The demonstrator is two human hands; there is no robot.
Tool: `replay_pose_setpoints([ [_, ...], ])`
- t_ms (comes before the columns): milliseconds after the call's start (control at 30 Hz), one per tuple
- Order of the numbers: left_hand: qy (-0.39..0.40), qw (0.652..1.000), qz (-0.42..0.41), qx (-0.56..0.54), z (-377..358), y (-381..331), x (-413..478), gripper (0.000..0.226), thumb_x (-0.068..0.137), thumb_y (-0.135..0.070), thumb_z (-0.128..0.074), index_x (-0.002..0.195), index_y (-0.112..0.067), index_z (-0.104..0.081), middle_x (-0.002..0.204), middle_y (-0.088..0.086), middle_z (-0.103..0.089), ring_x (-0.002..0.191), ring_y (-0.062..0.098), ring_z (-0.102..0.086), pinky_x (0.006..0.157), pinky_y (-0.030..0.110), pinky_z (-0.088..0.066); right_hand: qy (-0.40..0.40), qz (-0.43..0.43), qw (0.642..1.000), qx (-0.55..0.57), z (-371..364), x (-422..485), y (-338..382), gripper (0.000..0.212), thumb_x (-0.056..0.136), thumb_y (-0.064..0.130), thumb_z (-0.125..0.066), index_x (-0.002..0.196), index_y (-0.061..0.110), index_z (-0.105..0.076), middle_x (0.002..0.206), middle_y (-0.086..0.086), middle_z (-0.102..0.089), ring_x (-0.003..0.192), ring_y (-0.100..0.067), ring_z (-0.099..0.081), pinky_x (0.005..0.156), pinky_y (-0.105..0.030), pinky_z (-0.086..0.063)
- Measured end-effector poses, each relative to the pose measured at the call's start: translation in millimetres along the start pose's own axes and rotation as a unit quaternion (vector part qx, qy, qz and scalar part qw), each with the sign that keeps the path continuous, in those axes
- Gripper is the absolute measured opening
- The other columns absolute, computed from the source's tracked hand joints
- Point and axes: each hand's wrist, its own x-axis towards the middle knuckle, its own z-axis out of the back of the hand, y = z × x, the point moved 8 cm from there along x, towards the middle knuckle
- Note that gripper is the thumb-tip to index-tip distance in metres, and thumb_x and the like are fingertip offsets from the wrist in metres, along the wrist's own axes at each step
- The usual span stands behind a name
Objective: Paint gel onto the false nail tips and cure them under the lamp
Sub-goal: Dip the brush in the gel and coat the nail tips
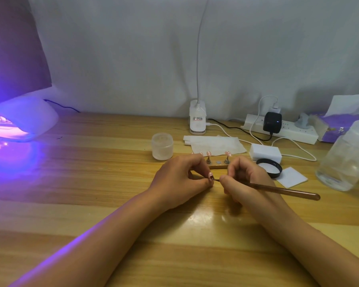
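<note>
Now | L hand (178,177) pinches tip (211,175) | R hand (246,180) grips brush (278,188) | jar (162,149): pale fill

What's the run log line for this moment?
phase: painting | left hand pinches nail tip | right hand holds brush | curing lamp lit

Makeshift home nail-art desk: wooden tabletop (91,162) against a grey draped cloth (133,59), clip lamp (197,121) at the back edge. Far left of the clip lamp a UV curing lamp (23,119) glows violet. Right of it lies a loaded power strip (294,131).
</note>
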Motion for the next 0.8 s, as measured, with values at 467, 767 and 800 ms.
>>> replay_pose_setpoints([
  [467,0.003,1.000,0.005,-0.008,-0.2,-0.9,0.0,0.010,0.082,-0.023,-0.078,0.084,-0.026,-0.069,0.089,-0.013,-0.072,0.068,-0.004,-0.060,0.066,0.024,-0.049,-0.029,-0.005,0.999,0.019,4.5,1.3,-4.5,0.011,0.088,0.021,-0.067,0.084,0.016,-0.058,0.071,0.001,-0.069,0.055,0.000,-0.060,0.048,-0.010,-0.043],
  [767,0.005,1.000,0.007,-0.001,0.9,-1.8,-0.5,0.011,0.082,-0.024,-0.078,0.084,-0.028,-0.068,0.090,-0.014,-0.072,0.071,-0.001,-0.061,0.070,0.038,-0.057,-0.002,-0.010,0.999,0.032,1.2,-2.1,-2.0,0.012,0.083,0.016,-0.064,0.078,0.009,-0.055,0.056,0.001,-0.060,0.050,-0.003,-0.053,0.046,-0.016,-0.041],
  [800,0.005,1.000,0.007,0.000,0.9,-1.5,-0.6,0.010,0.082,-0.024,-0.078,0.084,-0.028,-0.069,0.090,-0.014,-0.072,0.070,-0.003,-0.060,0.069,0.035,-0.056,-0.013,-0.012,0.999,0.036,3.4,-2.5,-2.7,0.011,0.084,0.016,-0.062,0.079,0.009,-0.056,0.057,0.001,-0.061,0.050,-0.002,-0.054,0.047,-0.016,-0.041],
])
